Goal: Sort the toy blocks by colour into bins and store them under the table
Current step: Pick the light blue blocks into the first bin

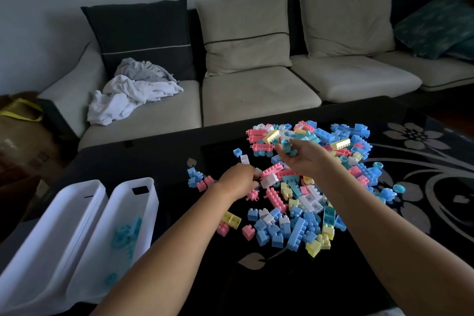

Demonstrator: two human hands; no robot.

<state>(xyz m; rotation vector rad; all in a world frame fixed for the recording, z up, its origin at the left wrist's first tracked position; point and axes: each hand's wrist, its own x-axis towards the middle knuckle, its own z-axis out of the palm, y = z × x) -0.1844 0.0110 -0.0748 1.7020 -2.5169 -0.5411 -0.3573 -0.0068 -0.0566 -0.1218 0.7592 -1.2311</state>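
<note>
A heap of pastel toy blocks [310,182] in blue, pink, yellow, white and teal covers the middle of the dark glass table [159,156]. My right hand [305,156] hovers over the heap, fingers curled around several teal blocks [286,145]. My left hand [237,179] rests at the heap's left edge, its fingers closed on a white block [257,171]. Two white bins stand at the table's near left: the right bin [146,202] holds teal blocks [127,235], and the left bin [77,202] shows nothing inside.
A beige sofa [256,92] with cushions runs behind the table. Crumpled white cloth [128,97] lies on its left seat. A brown bag with yellow handles [20,115] stands at far left. A flower-patterned part of the table top [423,161] lies to the right.
</note>
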